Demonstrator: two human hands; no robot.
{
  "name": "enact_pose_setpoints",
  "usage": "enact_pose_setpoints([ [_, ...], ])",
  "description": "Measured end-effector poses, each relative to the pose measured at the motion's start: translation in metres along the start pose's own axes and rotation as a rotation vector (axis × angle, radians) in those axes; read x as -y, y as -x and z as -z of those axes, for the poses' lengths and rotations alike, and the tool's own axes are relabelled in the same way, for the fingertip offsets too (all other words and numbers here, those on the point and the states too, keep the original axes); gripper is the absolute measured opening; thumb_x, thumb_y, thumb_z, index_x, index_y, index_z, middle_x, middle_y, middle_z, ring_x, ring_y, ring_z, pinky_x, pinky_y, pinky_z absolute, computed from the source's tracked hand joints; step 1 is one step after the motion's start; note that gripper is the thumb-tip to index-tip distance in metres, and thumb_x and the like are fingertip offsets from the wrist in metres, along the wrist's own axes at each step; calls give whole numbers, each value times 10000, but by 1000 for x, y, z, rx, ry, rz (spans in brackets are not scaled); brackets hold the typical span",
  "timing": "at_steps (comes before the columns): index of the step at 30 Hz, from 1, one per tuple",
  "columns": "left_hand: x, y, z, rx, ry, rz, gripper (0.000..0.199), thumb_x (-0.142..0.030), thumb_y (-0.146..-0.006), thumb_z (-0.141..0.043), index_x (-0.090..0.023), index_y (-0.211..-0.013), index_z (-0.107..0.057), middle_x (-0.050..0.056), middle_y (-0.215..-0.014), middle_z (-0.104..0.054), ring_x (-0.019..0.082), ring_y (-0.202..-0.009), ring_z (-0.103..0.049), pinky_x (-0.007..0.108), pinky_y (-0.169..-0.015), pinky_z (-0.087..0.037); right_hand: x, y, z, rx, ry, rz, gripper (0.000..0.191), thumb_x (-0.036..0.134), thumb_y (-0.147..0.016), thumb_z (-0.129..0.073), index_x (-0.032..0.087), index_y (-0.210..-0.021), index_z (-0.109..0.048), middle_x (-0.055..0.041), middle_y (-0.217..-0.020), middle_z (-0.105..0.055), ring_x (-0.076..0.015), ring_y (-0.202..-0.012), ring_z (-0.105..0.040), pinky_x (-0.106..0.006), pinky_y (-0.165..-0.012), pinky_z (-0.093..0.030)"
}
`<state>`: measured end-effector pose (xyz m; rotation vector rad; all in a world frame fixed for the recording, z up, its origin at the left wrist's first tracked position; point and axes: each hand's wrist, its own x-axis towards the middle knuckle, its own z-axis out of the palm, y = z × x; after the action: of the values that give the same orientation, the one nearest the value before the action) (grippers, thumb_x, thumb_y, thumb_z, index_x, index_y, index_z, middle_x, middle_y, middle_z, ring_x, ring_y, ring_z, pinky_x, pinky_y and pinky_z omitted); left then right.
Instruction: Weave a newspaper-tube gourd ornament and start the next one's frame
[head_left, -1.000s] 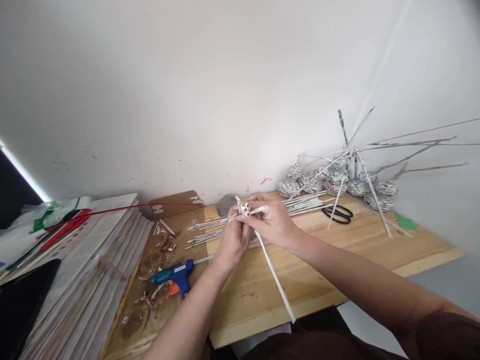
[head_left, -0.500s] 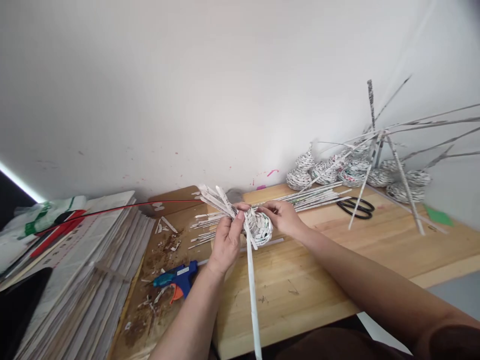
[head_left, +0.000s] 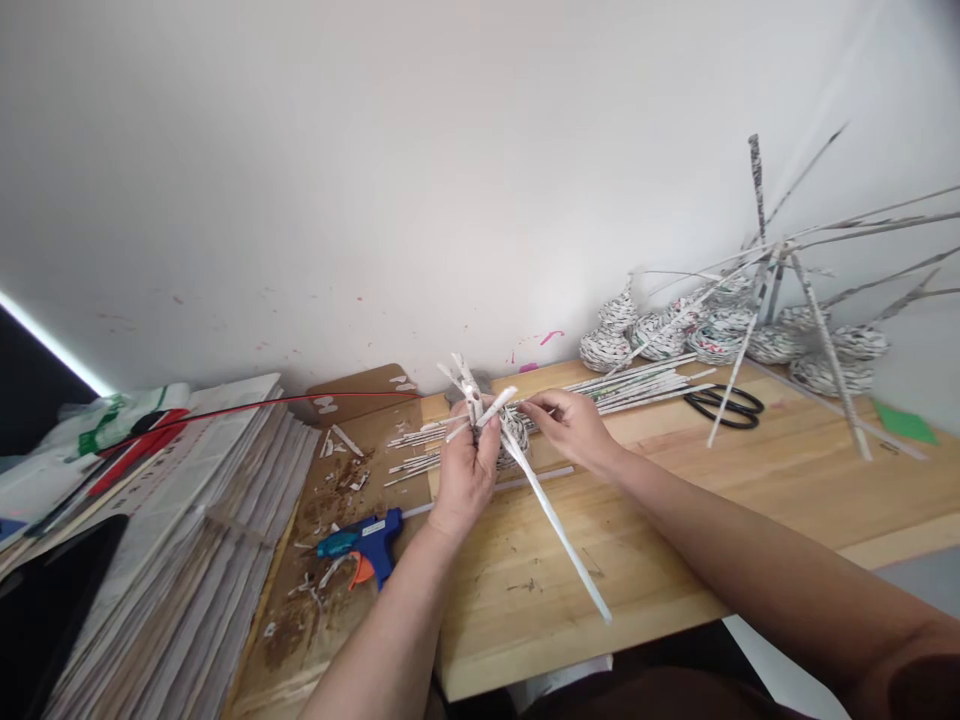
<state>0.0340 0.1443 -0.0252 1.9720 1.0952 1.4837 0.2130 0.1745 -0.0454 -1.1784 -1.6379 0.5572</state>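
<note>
My left hand (head_left: 469,465) is closed around a small woven paper piece (head_left: 515,450), thumb pressed on top. Flat paper ends (head_left: 466,378) stick up above its fingers. From beside the thumb a long white paper strip (head_left: 562,535) slants down to the right over the table. My right hand (head_left: 574,425) is closed in a pinch at the far right edge of the woven piece; what lies between its fingertips is too small to make out. Behind both hands lie thin rolled paper sticks (head_left: 630,390). The woven piece is partly hidden by the left hand.
A blue glue gun (head_left: 371,540) lies left on a stained board (head_left: 300,570) with paper scraps. Stacked newspapers (head_left: 195,540) stand farther left. Black-handled scissors (head_left: 724,407), woven gourd shapes (head_left: 606,348) and a paper-stick frame (head_left: 814,325) are at the right. A green piece (head_left: 904,422) lies nearby.
The woven piece has turned in my left hand. The long strip has swung from hanging straight down to slanting right. The view has shifted slightly; my right hand stays at the piece's right edge.
</note>
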Motion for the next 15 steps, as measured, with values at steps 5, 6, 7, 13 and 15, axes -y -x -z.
enact_pose_setpoints([
  [5, 5, 0, 1, -12, -202, -225, 240, -230, -974, -480, -193, -1176, -604, 121, -1163, -632, 238, -1157, -566, 440, -1028, -442, 11, 5, -2, -68, -138, 81, 231, 373, -868, -654, 169, -826, -753, -58, -770, -744, -171, -693, -655, -281, -656, -500],
  [6, 6, 0, 1, -4, -230, -250, 246, -218, -970, -486, -190, -1186, -599, 124, -1171, -631, 240, -1169, -562, 449, -1037, -440, 13, 7, -3, -79, -185, 89, 222, 373, -862, -664, 171, -819, -747, -58, -767, -741, -171, -687, -655, -282, -649, -505],
  [7, 6, 0, 2, 5, -251, -265, 257, -209, -966, -492, -187, -1201, -593, 128, -1181, -628, 243, -1182, -557, 456, -1046, -437, 16, 9, -3, -84, -226, 102, 216, 375, -858, -674, 175, -813, -741, -55, -760, -736, -169, -675, -651, -281, -634, -506],
  [13, 6, 1, 3, 73, -288, -300, 322, -174, -944, -525, -173, -1264, -558, 132, -1209, -607, 241, -1201, -542, 432, -1056, -449, 35, 19, -2, -53, -326, 220, 133, 318, -801, -767, 196, -856, -758, -56, -813, -737, -179, -710, -659, -302, -648, -515],
  [15, 7, 2, 3, 76, -295, -323, 346, -165, -939, -533, -168, -1285, -536, 139, -1222, -596, 242, -1217, -530, 427, -1061, -445, 38, 21, -2, -64, -344, 231, 108, 304, -826, -748, 197, -840, -754, -59, -809, -732, -182, -722, -664, -312, -668, -524],
])
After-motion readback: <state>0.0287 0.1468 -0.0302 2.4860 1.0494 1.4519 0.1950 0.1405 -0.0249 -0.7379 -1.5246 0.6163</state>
